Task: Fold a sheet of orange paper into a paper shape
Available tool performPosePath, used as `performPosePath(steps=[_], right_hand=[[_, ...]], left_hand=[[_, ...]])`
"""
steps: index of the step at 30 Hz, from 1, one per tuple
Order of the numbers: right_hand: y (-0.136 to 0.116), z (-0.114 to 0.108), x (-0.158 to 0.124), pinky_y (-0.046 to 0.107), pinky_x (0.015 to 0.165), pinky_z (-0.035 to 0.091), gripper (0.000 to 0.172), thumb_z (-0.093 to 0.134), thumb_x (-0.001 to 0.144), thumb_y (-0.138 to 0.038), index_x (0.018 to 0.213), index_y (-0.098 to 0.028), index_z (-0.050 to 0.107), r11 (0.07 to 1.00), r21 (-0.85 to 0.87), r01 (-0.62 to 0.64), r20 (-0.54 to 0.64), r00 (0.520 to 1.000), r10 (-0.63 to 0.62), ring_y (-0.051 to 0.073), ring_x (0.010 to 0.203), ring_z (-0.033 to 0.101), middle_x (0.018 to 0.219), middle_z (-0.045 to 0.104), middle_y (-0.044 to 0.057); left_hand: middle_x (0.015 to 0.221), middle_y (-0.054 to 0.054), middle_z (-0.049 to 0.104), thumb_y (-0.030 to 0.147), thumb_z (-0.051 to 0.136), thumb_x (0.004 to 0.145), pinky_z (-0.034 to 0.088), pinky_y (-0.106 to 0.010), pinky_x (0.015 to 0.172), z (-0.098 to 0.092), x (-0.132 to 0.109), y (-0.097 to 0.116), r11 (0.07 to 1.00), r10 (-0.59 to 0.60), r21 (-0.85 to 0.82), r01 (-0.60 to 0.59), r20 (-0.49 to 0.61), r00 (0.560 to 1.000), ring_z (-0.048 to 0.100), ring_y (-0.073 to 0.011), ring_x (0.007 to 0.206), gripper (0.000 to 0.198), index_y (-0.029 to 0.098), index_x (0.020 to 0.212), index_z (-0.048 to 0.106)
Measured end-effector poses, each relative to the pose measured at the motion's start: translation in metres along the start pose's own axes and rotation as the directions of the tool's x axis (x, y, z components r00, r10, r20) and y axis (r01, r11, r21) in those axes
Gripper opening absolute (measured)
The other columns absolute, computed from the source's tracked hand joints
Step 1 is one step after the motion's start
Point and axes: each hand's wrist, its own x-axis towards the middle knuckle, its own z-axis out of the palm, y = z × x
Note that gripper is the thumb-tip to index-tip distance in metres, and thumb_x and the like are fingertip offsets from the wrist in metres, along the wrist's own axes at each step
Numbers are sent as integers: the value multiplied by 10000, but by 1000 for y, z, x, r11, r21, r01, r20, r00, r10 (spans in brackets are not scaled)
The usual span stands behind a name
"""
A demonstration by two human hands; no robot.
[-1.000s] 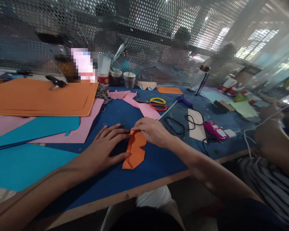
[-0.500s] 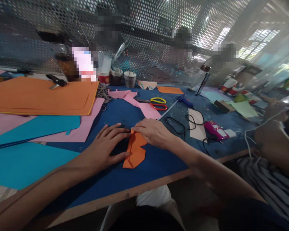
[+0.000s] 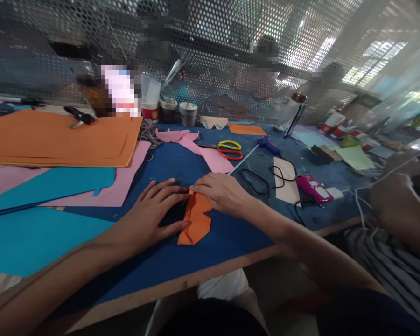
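Observation:
A cut piece of orange paper (image 3: pixel 198 223) lies on the blue tabletop in front of me, notched along its right side and with a crease near its left edge. My left hand (image 3: pixel 161 207) is open, fingers spread, its thumb and fingertips touching that left edge. At the far end of the paper, my right hand (image 3: pixel 220 190) has its fingers held together and closed on it. The right fingers cover the paper's upper corner, and I cannot see how the thumb sits.
Orange sheets (image 3: pixel 56 140) and blue paper (image 3: pixel 45 240) lie to the left. Beyond my hands are scissors (image 3: pixel 230 150), a pink strip (image 3: pixel 217 159) and a glue gun (image 3: pixel 269 146). A corded pink box (image 3: pixel 314 190) stands right, near another person's arm (image 3: pixel 394 205).
Both hands stay in nearly the same place on the orange paper. The view has shifted very slightly; nothing else visibly differs.

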Motion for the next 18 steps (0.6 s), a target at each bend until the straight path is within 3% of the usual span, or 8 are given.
performPosePath(steps=[5, 11, 18], right_hand=[[-2, -1, 0, 401, 928, 550, 309, 510, 1031, -77, 1270, -131, 699, 999, 31, -18, -22, 1000, 18, 239, 1043, 666, 1210, 747, 129], [-1, 1, -2, 314, 939, 559, 380, 507, 1001, -15, 1302, -154, 692, 973, 194, -123, -140, 979, 151, 194, 1121, 696, 1210, 761, 82], [-1, -1, -1, 365, 894, 564, 320, 548, 1024, -74, 1281, -166, 714, 997, 68, -36, -46, 998, 40, 223, 1051, 669, 1216, 749, 98]], left_hand=[[1510, -98, 631, 729, 563, 965, 225, -677, 1284, 0, -1, 0, 1000, 11, 27, -11, 8, 1000, 371, -369, 1561, 659, 272, 1437, 606], [1527, -80, 617, 709, 584, 966, 226, -671, 1285, 0, -1, -1, 999, 12, 42, -12, 11, 1000, 365, -362, 1565, 661, 295, 1481, 575], [1514, -83, 628, 711, 544, 987, 245, -672, 1275, 2, -2, -2, 996, 48, 76, -47, -14, 999, 371, -355, 1562, 650, 282, 1474, 561]])
